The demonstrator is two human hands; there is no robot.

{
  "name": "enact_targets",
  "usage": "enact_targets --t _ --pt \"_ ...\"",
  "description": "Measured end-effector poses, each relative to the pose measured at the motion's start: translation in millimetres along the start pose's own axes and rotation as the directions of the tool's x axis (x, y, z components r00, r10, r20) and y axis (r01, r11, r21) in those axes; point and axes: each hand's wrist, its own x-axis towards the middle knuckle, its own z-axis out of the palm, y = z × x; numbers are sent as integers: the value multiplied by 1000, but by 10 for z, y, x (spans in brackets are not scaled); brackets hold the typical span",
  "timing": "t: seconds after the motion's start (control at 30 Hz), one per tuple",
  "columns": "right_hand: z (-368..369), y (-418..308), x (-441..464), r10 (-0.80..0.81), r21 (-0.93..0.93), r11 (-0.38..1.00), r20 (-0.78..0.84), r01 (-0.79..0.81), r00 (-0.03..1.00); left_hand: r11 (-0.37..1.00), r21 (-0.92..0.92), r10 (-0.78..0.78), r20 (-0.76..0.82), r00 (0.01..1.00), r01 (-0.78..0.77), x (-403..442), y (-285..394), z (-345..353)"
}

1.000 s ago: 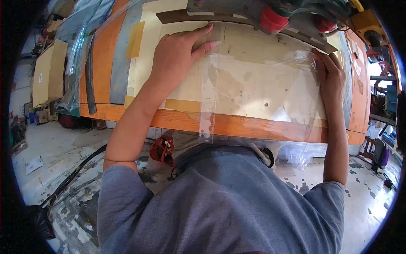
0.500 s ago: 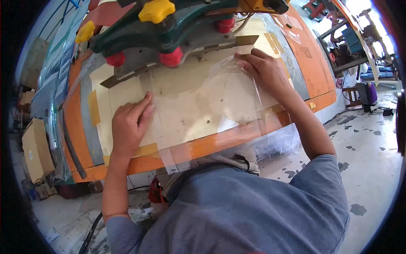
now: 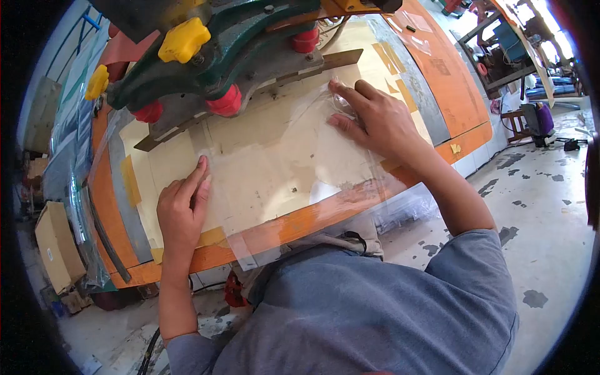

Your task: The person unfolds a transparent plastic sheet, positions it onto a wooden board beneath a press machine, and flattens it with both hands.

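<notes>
A clear plastic sheet lies over the cream-coloured board, its near end hanging past the table's front edge. At the sheet's left edge is my left hand, thumb and forefinger close together on the film. My right hand rests at the far right part of the sheet, thumb and forefinger spread apart, with wrinkled film glinting between them. Just beyond both hands, a long metal bar hangs under the green press head.
Yellow star knobs and red cylindrical fittings sit on the press. An orange tabletop surrounds the board. To the left stand a cardboard box and clear plastic sheeting. Crumpled clear plastic hangs at the front right.
My right thumb and forefinger have parted from a pinch on the film. My left hand has shifted slightly toward me. The view has tilted a little, moving the press leftward in the picture.
</notes>
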Motion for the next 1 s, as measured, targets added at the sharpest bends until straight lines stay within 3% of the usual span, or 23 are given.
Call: enact_targets --t 0.6,0.67,1.0 --pt "17 19 -17 -28 24 999 -33 29 999 999 -11 -39 8 999 39 -15 -6 10" --pt "-1 10 -15 -27 23 999 -26 27 999 996 -4 -83 93 992 84 -11 5 -31" --pt "12 19 -13 -35 22 999 -35 36 999 1000 -12 -15 -2 1000 15 -4 2 20"
